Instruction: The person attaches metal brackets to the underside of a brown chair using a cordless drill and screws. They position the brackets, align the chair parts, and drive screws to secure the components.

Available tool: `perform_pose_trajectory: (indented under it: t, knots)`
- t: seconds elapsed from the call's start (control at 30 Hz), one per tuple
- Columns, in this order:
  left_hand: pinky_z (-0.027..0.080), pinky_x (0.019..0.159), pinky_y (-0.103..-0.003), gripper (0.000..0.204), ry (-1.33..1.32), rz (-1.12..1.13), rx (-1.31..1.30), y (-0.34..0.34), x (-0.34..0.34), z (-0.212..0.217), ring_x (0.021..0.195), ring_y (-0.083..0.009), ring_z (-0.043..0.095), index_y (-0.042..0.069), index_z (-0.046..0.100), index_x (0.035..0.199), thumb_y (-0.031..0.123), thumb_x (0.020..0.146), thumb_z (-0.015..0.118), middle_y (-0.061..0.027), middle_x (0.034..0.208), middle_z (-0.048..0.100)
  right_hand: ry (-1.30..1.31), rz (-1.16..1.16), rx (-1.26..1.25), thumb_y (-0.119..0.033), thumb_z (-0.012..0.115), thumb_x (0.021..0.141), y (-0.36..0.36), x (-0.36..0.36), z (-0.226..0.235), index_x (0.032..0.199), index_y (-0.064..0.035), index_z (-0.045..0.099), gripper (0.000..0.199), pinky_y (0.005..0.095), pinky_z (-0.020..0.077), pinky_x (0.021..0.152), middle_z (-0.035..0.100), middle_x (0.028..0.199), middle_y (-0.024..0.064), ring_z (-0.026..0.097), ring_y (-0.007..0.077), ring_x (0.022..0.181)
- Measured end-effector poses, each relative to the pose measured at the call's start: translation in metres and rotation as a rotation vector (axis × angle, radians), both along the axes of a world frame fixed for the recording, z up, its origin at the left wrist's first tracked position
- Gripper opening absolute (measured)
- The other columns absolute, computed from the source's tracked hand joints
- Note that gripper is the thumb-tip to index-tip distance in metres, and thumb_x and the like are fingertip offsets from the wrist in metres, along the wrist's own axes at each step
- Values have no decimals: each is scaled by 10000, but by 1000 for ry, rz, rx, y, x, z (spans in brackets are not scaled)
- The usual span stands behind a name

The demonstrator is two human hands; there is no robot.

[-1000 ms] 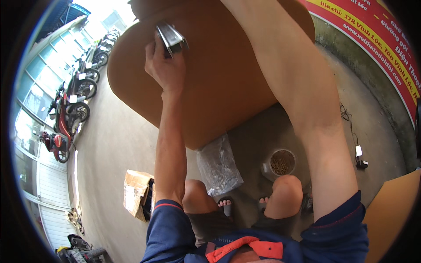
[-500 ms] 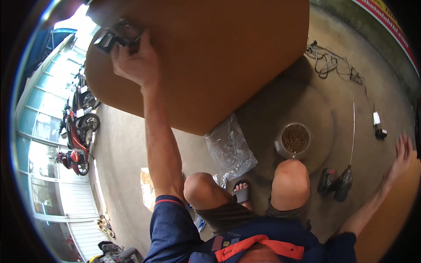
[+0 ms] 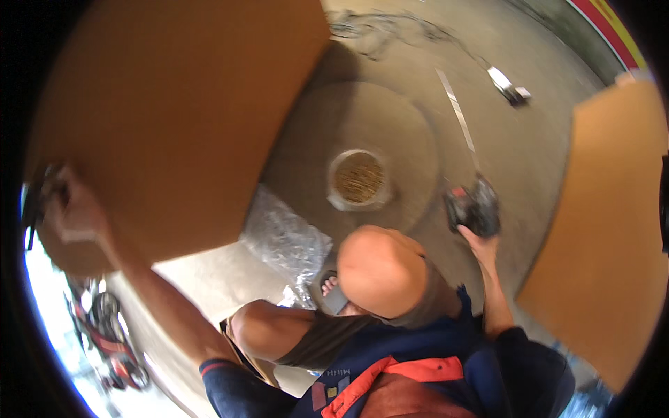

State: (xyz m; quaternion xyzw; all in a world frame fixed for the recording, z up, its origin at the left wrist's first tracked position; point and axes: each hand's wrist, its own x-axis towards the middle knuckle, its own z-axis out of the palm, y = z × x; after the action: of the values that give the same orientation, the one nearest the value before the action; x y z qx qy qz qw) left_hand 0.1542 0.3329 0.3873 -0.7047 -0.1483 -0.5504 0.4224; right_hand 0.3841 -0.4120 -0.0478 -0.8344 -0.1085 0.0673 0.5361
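Note:
My left hand (image 3: 80, 212) is at the far left, by the edge of a large brown panel (image 3: 181, 132). Its fingers are closed around a dark piece with shiny parts (image 3: 38, 202), too blurred to name. On the right, my right hand (image 3: 481, 242) has its fingers on a black power drill (image 3: 474, 209), smeared by motion. A long thin metal rod (image 3: 456, 111) extends from the drill away from me. Between the panel and the drill, a clear round tub (image 3: 333, 198) of brass-coloured screws (image 3: 359, 177) stands on the floor.
A second brown panel (image 3: 599, 230) lies at the right. A crumpled clear plastic bag (image 3: 286, 237) rests near my foot. Tangled cable (image 3: 376, 31) runs to a white and black adapter (image 3: 507, 85) at the back. Motorbikes (image 3: 108, 334) stand beyond my left arm.
My right hand has moved from near the right panel onto the drill. My left hand still holds the dark piece by the large panel. The whole view has swung to the right.

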Motion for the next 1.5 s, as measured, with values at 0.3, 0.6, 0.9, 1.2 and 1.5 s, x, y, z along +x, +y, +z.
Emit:
perform_pose_trajectory:
  t: [0.3, 0.6, 0.9, 1.2, 1.5]
  knots:
    - [543, 663, -354, 309, -353, -219, -298, -77, 56, -8, 744, -227, 691, -6, 768, 880, 225, 729, 909, -83, 913, 689, 214, -183, 308, -211, 695, 1005, 55, 35, -23, 1398, -76, 603, 426, 243, 405, 675, 526, 845, -63, 454, 47, 729]
    - [520, 637, -362, 354, -404, -241, -400, -84, 55, -10, 686, -226, 657, -24, 735, 954, 179, 717, 901, -81, 851, 630, -26, 81, 407, -119, 669, 992, 124, 29, 139, 1278, -40, 616, 302, 240, 381, 656, 519, 826, -40, 465, 66, 705]
    - [547, 673, -364, 510, -336, -242, -360, -79, 54, -10, 720, -233, 673, -40, 733, 1187, 116, 727, 890, -91, 892, 644, -234, 447, 312, -109, 727, 907, 180, 16, 270, 1189, -26, 618, 314, 253, 405, 657, 570, 870, 5, 520, 88, 731]
    - [545, 685, -369, 393, -317, -280, -295, -77, 59, -11, 764, -244, 690, -39, 753, 1093, 108, 752, 881, -100, 910, 660, -533, 529, 34, 36, 710, 846, 209, 4, 299, 1124, -13, 655, 288, 274, 442, 734, 599, 967, 23, 552, 105, 814]
    - [550, 709, -373, 495, -327, -292, -410, -78, 54, -11, 768, -239, 683, -4, 740, 1209, 132, 755, 883, -88, 912, 646, -887, 552, -309, -23, 774, 820, 199, 11, 284, 1125, -19, 678, 319, 269, 455, 758, 644, 1010, 17, 563, 111, 827]
